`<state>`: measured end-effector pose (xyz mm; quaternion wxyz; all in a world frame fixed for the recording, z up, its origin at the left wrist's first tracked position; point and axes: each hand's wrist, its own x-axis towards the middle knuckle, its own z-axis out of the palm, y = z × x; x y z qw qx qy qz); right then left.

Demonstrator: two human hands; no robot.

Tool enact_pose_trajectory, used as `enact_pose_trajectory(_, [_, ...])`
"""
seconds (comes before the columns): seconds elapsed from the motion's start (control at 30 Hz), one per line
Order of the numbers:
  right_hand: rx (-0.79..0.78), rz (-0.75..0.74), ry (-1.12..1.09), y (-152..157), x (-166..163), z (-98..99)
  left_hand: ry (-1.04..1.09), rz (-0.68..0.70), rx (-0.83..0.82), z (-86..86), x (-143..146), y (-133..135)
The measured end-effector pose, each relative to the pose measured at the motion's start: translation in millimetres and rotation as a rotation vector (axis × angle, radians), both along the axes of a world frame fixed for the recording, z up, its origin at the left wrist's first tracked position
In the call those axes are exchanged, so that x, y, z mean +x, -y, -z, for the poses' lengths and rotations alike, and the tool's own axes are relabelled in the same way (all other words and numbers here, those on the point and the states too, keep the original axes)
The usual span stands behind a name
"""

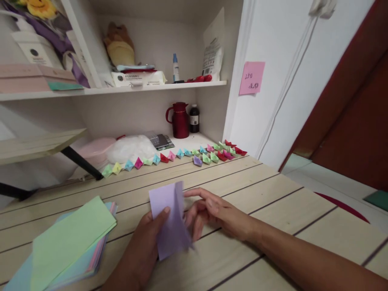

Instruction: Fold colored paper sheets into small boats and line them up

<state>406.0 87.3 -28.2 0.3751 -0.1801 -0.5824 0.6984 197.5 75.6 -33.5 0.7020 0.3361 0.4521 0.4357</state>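
Note:
A sheet of purple paper (pixel 165 220), bent along an upright line near its right side, is held above the table. My left hand (pixel 148 238) grips its left part, thumb on the front face and the other fingers hidden behind. Just right of the sheet is my right hand (pixel 212 214), its index finger stretched toward the paper's edge and the others loosely curled and apart. Whether those fingertips touch the sheet is hard to tell, as the edge is blurred. Left of my hands lies a stack of coloured paper (pixel 101 242) with a green sheet (pixel 72 234) on top.
Small folded paper boats (pixel 163 158) in several colours line the table's back edge, including a purple boat (pixel 197 161). Behind them stand a red jug (pixel 180 121) and a dark bottle (pixel 194 119). A small raised shelf (pixel 39 143) with black legs is at left.

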Motion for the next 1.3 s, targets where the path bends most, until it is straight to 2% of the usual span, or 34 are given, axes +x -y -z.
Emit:
enact_pose_trajectory(0.1, [0.020,-0.084,0.091,4.0,-3.0,-0.2,0.054,0.067,0.041,-0.2,-0.7,1.2])
enact_pose_trajectory(0.23, [0.064,-0.071,0.190,4.4,-5.1,0.8,0.239,0.237,0.092,-4.5,-2.1,5.3])
enact_pose_trajectory(0.3, [0.056,-0.045,0.185,4.3,-5.4,0.5,0.282,0.265,0.103,-4.7,-3.7,6.8])
enact_pose_trajectory(0.37, [0.052,0.014,0.173,3.7,-5.1,0.8,0.243,0.192,0.105,-3.2,-4.9,8.0])
enact_pose_trajectory(0.47, [0.059,0.203,0.170,-0.9,-2.1,4.0,0.157,0.046,0.055,-1.2,-5.1,9.7])
enact_pose_trajectory(0.57, [0.066,0.359,0.174,-8.6,2.7,8.8,0.115,0.060,0.018,-1.1,-3.5,10.9])
enact_pose_trajectory(0.77, [0.010,0.286,0.138,-11.2,-0.5,12.3,-0.041,0.230,0.206,0.7,4.8,11.1])
enact_pose_trajectory(0.9, [0.039,0.300,0.121,-7.7,-3.1,12.5,-0.111,0.247,0.235,0.6,4.5,10.7])
enact_pose_trajectory(1.0, [0.174,0.380,0.182,-9.5,4.0,11.8,-0.107,0.301,0.226,-3.7,-1.8,11.3])
enact_pose_trajectory(1.17, [0.688,0.406,0.467,-6.4,15.8,-1.8,-0.172,0.425,0.230,-9.6,-6.5,12.0])
enact_pose_trajectory(1.3, [0.977,0.408,0.558,3.3,13.9,-14.1,-0.270,0.487,0.288,-2.6,-3.7,10.2])
